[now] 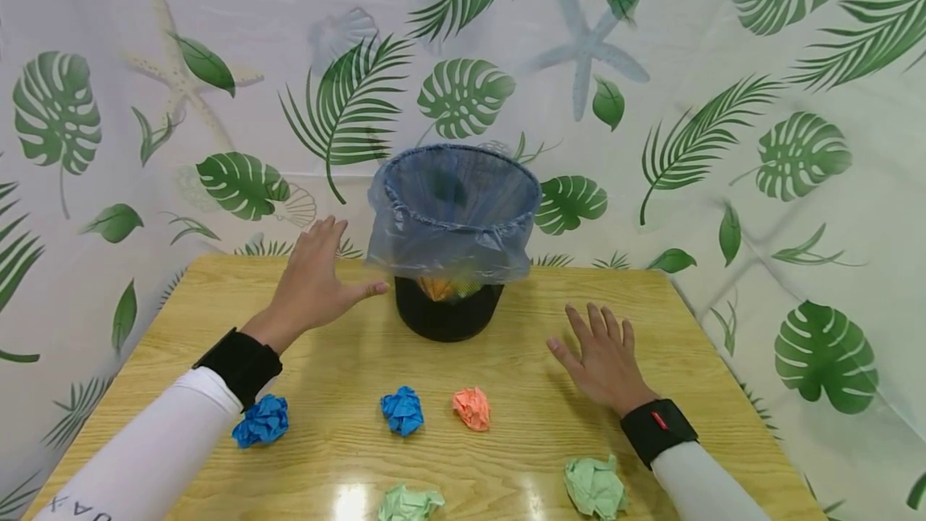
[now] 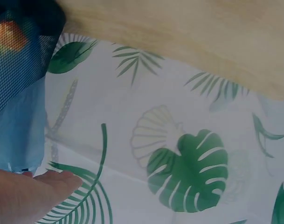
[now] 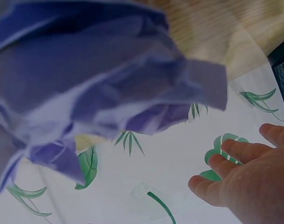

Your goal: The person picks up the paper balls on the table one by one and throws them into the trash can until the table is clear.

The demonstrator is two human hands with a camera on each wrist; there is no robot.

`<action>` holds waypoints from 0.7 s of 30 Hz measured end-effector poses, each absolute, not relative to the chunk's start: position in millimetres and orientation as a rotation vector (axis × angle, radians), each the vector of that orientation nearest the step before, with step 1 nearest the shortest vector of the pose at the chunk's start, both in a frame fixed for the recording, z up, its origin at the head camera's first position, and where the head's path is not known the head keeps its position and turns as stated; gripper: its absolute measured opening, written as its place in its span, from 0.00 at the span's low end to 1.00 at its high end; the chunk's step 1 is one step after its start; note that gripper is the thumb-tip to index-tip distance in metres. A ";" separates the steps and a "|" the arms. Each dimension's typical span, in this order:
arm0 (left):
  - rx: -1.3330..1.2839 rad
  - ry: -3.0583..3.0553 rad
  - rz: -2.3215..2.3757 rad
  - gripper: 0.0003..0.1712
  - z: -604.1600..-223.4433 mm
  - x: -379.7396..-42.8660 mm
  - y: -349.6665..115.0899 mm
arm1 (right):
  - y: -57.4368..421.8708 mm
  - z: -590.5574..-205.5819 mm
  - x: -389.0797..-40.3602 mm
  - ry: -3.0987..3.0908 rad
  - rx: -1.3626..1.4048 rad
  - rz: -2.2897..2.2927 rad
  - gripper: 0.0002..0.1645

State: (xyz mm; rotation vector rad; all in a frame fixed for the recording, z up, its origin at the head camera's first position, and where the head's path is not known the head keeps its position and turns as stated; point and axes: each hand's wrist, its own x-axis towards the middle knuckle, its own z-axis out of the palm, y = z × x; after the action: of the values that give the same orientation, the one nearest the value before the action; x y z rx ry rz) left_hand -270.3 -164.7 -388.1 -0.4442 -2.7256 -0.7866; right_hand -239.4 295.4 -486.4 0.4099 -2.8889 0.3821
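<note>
My left hand [image 1: 311, 284] is raised left of a black mesh waste bin [image 1: 447, 316], its fingers straight and thumb pointing at the bin. It holds nothing. A translucent blue bin liner [image 1: 456, 244] is folded over the bin's rim. Orange and yellow paper [image 2: 10, 36] shows through the mesh. My right hand [image 1: 600, 360] hovers over the table to the right of the bin, fingers spread and holding nothing. In the right wrist view, a crumpled purple-blue paper ball [image 3: 95, 74] looms close to the camera, apart from the fingers; the head view does not show it.
On the wooden table [image 1: 325, 465] lie two blue paper balls [image 1: 402, 411], an orange paper ball [image 1: 472, 408] and two pale green paper balls [image 1: 596, 487]. One blue ball is beside my left forearm. A leaf-patterned sheet [image 1: 463, 6] hangs behind the table.
</note>
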 end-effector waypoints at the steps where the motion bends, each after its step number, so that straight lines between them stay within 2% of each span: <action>1: -0.438 -2.743 -0.775 0.69 -391.5 -268.4 -167.5 | 295.5 -486.2 -238.7 -2.891 0.411 0.381 0.45; 10: -0.382 -2.887 -0.661 0.73 -423.0 -252.3 -186.8 | 298.4 -488.5 -232.4 -2.888 0.417 0.374 0.45; 21: -0.369 -2.941 -0.606 0.73 -447.4 -236.5 -201.2 | 296.1 -491.4 -223.7 -2.905 0.436 0.382 0.45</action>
State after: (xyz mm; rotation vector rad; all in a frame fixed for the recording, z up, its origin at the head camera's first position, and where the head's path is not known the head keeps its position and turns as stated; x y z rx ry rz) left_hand -236.5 -201.2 -447.4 -0.3689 -2.9406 -0.6056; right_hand -223.7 296.1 -491.4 0.4364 -2.9047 0.3818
